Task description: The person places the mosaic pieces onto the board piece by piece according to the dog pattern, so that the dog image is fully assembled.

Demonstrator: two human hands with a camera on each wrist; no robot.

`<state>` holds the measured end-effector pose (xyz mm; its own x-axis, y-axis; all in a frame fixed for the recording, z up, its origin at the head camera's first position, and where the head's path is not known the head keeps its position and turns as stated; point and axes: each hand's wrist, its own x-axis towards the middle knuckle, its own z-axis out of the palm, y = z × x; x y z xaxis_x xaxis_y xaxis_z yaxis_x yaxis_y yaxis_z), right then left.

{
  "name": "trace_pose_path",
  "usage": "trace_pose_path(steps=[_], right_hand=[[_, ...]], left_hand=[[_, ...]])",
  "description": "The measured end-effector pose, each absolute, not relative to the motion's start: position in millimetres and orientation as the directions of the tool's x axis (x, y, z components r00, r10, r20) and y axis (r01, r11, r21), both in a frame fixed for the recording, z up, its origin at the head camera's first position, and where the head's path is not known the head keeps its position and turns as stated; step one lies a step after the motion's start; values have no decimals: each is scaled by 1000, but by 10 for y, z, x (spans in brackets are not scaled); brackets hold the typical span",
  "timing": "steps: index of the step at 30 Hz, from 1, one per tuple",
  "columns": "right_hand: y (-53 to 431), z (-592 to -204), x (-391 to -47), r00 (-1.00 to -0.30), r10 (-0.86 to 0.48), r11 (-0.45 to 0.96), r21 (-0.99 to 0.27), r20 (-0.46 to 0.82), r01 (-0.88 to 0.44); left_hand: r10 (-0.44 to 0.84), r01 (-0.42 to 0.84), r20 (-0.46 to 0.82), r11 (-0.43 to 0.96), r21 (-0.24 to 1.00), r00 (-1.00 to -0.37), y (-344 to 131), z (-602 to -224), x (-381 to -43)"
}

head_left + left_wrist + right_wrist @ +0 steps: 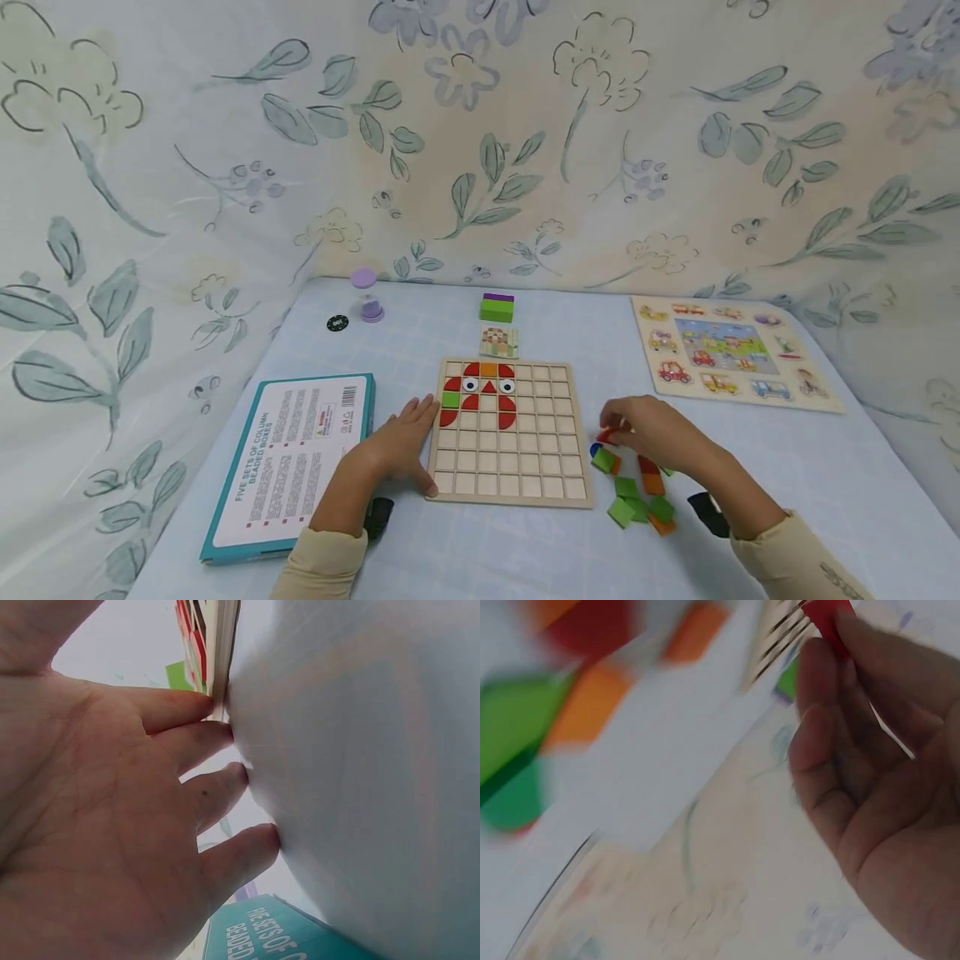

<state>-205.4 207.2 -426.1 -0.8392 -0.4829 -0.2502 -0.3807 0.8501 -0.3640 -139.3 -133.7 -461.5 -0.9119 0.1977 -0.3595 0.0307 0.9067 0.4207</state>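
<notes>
A wooden grid board point(540, 458) lies flat in the middle of the table, its upper left cells filled with red, green, orange and eye-marked tiles point(507, 386). My left hand point(397, 442) rests at the board's left edge, fingers straight and spread, thumb at the lower left corner. In the left wrist view its fingertips point(262, 836) touch the tabletop beside the board. Right of the board, my right hand point(652, 429) pinches a red tile point(827, 622) between thumb and fingers, above a loose pile of green, orange, red and blue tiles point(627, 487).
A pattern card point(498, 342) and stacked green blocks point(497, 310) stand behind the board. A teal-edged box point(300, 458) lies at left, with a sand timer point(367, 296) and a black disc point(337, 323) beyond it. A vehicle puzzle point(720, 382) lies at back right.
</notes>
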Motion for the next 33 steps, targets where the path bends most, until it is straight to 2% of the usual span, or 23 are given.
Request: trace_pose_path(steps=[4, 8, 13, 19, 22, 28, 33], right_hand=[[1541, -4210, -2061, -789, -611, 733, -418, -59, -537], [996, -4256, -1998, -706, -706, 650, -339, 63, -680], [563, -4397, -1964, -664, -746, 646, -186, 53, -741], [427, -4565, -2002, -641, -763, 638, -70, 82, -767], [420, -4600, -2002, -640, -764, 635, -75, 85, -769], [443, -4566, -1979, -666, -741, 650, -161, 82, -743], [441, -4552, -1971, -671, -737, 653, -165, 84, -739]], left_hand=[[185, 15, -365, 906, 423, -912, -1341, -4636, -1399], [176, -8, -369, 894, 447, -912, -1331, -4658, -1396], [181, -6, -363, 888, 460, -914, -1324, -4685, -1394], [187, 6, -362, 894, 447, -913, -1324, -4687, -1408], [185, 9, -365, 900, 435, -912, -1321, -4676, -1417], [186, 12, -368, 905, 426, -911, -1309, -4646, -1426], [182, 10, -375, 909, 416, -909, -1297, -4620, -1424]])
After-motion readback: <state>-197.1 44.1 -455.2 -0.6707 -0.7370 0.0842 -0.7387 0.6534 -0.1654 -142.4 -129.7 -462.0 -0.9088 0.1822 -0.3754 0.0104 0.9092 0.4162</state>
